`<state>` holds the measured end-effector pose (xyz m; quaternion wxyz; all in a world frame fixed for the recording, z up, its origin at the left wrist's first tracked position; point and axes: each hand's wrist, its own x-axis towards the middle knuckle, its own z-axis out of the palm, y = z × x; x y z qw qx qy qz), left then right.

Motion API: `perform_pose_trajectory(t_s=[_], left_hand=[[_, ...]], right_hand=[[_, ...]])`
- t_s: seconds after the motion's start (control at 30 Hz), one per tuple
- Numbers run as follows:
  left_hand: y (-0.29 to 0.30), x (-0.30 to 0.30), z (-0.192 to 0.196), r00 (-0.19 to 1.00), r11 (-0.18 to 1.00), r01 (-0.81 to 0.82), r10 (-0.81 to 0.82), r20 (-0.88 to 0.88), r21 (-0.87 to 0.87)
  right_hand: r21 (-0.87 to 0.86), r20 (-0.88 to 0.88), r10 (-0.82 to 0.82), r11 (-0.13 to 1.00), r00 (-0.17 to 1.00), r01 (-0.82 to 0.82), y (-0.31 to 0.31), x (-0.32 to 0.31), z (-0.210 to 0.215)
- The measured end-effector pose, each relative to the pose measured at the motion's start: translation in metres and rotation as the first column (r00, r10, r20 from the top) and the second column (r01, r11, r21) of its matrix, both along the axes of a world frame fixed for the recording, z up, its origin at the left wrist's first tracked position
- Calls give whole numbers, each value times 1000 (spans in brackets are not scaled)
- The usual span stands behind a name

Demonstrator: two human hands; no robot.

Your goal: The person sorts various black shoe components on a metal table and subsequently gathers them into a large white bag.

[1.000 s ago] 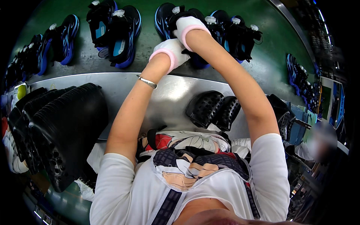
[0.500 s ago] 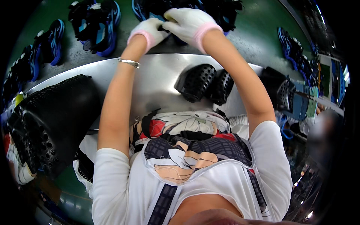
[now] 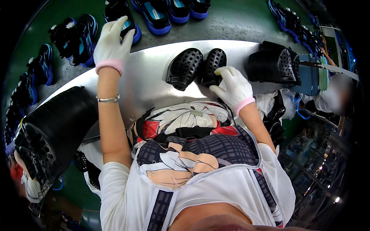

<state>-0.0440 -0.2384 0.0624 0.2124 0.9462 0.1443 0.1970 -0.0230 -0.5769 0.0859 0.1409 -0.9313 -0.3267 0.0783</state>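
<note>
Recording the black perforated form first: it lies on the bare metal shelf, in front of the wearer's torso and a little right of centre. The right hand, in a white glove with a pink cuff, is at its lower right edge. Thumb and forefinger are parted there, the other fingers bent; cannot tell whether they pinch the form or only touch it. A second perforated form of like shape lies just beside the first, on its left.

Left hand, gloved the same way: fingers spread, thumb held away from them, over the left side of a blue-soled shoe. Contact with the shoe cannot be judged. The shoe is black, with a light blue insole, and stands on the green worktop beyond the shelf.

Further out: three similar shoes stand to its right, and a pair to its left. A large stack of black forms leans at the left; a smaller stack lies at the right, next to blue sheets. A silver bracelet circles the left wrist.
</note>
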Motion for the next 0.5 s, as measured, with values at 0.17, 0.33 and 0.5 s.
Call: perform_pose_trajectory(t_s=[0.17, 0.33, 0.5], left_hand=[[-26, -9, 6, 984, 968, 175, -165, 71, -178], [-41, -11, -6, 967, 889, 245, -250, 38, -386], [-50, -8, 6, 916, 599, 250, -401, -14, -761]], right_hand=[[31, -10, -16, 999, 1000, 16, -2, 0, -6], [80, -11, -25, 996, 1000, 25, -7, -3, -4], [253, -52, -17, 967, 999, 30, -12, 6, 31]])
